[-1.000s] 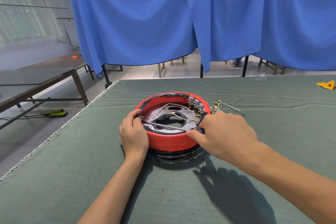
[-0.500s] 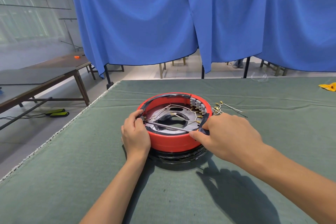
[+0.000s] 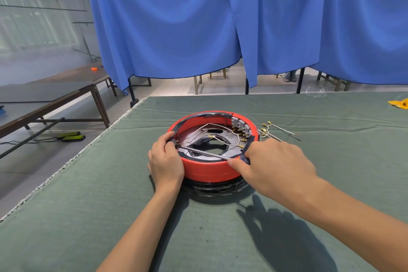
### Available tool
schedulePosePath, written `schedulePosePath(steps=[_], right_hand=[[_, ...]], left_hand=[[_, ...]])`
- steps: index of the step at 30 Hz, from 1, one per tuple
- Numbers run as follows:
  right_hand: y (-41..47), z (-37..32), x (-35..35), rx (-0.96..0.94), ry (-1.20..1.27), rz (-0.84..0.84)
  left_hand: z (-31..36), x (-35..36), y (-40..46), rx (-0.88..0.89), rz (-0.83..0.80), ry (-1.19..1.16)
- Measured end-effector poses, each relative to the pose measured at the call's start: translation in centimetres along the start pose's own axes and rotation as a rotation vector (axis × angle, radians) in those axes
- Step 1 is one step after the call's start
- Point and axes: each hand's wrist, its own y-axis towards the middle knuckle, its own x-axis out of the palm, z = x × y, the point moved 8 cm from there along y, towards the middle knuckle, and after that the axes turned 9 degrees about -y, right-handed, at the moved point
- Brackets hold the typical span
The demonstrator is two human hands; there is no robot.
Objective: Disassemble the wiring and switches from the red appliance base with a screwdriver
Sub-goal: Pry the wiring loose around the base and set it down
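Observation:
The round red appliance base (image 3: 207, 169) lies upside down on the green cloth, open side up. Inside it are white wires (image 3: 198, 131) with brass terminals and a row of grey switches (image 3: 241, 127) at the far right rim. My left hand (image 3: 165, 162) grips the left rim, fingers curled over a small black part there. My right hand (image 3: 273, 161) holds the handle of a screwdriver (image 3: 207, 153). Its metal shaft runs leftward across the base, with the tip at the left inner wall beside my left fingers.
Loose wires with brass terminals (image 3: 276, 131) lie on the cloth just right of the base. A yellow item (image 3: 398, 103) and clear safety glasses (image 3: 315, 93) sit at the far right edge. The table's left edge (image 3: 72, 159) runs diagonally; a brown bench (image 3: 55, 97) stands beyond it.
Both hands stay in the same grip on the base and screwdriver. The view has shifted slightly; nothing else has visibly moved.

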Motion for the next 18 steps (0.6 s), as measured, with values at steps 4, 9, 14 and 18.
schedulePosePath(steps=[4, 9, 14, 18], right_hand=[[-0.3, -0.6, -0.2, -0.005, -0.016, -0.01], [-0.4, -0.8, -0.4, 0.001, -0.002, -0.016], [0.1, 0.6, -0.4, 0.043, -0.046, -0.005], [0.6, 4.6, -0.5, 0.149, -0.07, -0.035]], left_hand=[[0.3, 0.0, -0.1, 0.0, -0.004, 0.017], [0.5, -0.1, -0.4, -0.005, -0.007, 0.031], [0.4, -0.4, -0.5, -0.011, 0.034, 0.037], [0.6, -0.7, -0.5, 0.038, 0.04, 0.022]])
